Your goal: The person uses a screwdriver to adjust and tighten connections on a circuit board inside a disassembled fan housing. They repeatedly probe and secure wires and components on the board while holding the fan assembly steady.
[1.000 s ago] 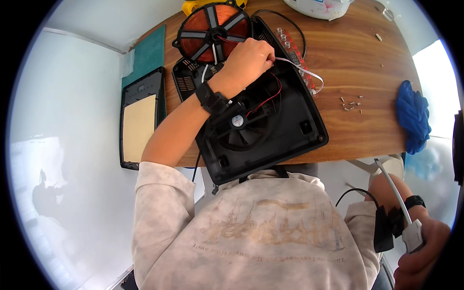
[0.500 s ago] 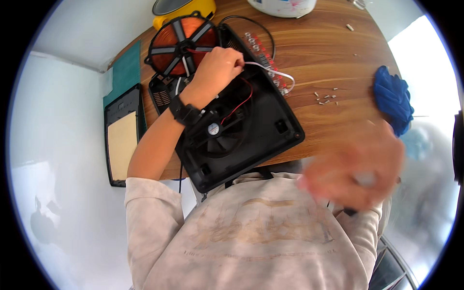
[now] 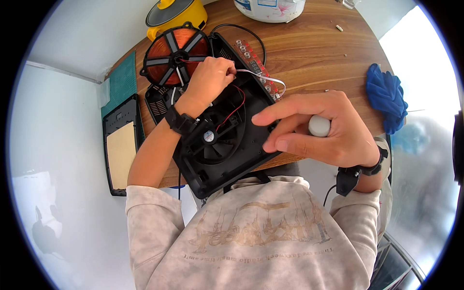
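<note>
An opened induction cooker's black base (image 3: 227, 166) lies tilted at the table's near edge, its fan (image 3: 212, 145) and a thin red wire exposed. My left hand (image 3: 208, 79) is closed over its far part, fingertips pinched at the end of a white cable (image 3: 263, 76). That cable runs right to a red circuit board (image 3: 255, 65) with a small display. Beside the hand, a copper coil (image 3: 159, 50) on a black spoked frame rests at the base's far left. My right hand (image 3: 333, 130) hovers over the base's right corner, thumb and forefinger apart, gripping a grey-white round-ended thing (image 3: 319, 126) against the palm.
The cooker's black top panel (image 3: 116, 113) leans at left by a green mat (image 3: 121, 82). A yellow pot (image 3: 176, 14) and white appliance (image 3: 270, 10) stand at the back. A blue cloth (image 3: 385, 96) lies at the right edge. A black cord (image 3: 263, 46) curves behind the board.
My right hand, blurred before at the lower right, has moved up and left to the base's corner, now covering the small bits on the table. My left hand stays at the cable.
</note>
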Action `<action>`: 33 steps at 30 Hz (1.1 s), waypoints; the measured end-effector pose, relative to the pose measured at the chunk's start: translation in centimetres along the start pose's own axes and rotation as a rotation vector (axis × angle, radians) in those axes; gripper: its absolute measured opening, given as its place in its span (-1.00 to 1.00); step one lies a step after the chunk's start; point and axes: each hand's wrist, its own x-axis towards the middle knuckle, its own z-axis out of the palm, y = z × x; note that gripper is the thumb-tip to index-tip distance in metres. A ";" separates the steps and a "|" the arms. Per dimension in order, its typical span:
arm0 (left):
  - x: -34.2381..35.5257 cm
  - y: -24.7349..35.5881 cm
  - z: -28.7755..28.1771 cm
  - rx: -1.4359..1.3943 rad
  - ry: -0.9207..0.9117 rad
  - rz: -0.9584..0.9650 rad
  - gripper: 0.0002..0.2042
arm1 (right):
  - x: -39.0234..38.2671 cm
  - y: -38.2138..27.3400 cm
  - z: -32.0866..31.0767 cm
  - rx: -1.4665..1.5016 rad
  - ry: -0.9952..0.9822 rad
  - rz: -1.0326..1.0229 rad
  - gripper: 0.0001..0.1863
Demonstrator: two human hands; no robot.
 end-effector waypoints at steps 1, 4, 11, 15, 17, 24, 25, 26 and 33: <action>-0.1 0.1 -0.1 -0.003 -0.021 -0.031 -0.93 | 0.1 -0.5 -0.2 0.003 -0.037 0.094 -0.80; -0.2 -0.2 0.0 0.008 -0.011 -0.027 -0.92 | 0.4 -1.3 -1.4 -0.110 -0.184 0.264 -0.78; -0.1 -0.9 0.5 0.012 0.082 0.073 -0.91 | 0.2 0.5 -0.9 -0.500 0.119 0.071 -0.55; 0.0 -0.5 0.3 -0.095 0.037 -0.030 -0.90 | 0.1 1.1 -1.5 -0.538 0.172 0.101 -0.33; 0.0 -0.3 0.2 -0.099 0.029 -0.047 -0.89 | -0.1 1.4 -1.7 -0.537 0.189 0.096 -0.34; 0.4 -0.6 0.1 -0.064 0.006 -0.008 -0.87 | -0.4 1.4 -1.9 -0.535 0.209 0.072 -0.33; 0.4 -0.6 0.1 -0.044 0.009 0.002 -0.87 | -0.4 1.3 -1.9 -0.528 0.196 0.090 -0.33; 0.4 -0.5 0.1 -0.021 0.006 0.002 -0.87 | -0.5 1.0 -1.9 -0.521 0.183 0.107 -0.33; 1.4 0.9 -0.2 0.149 -0.108 -0.108 -0.87 | -0.9 1.4 -1.8 -0.514 0.196 0.035 -0.30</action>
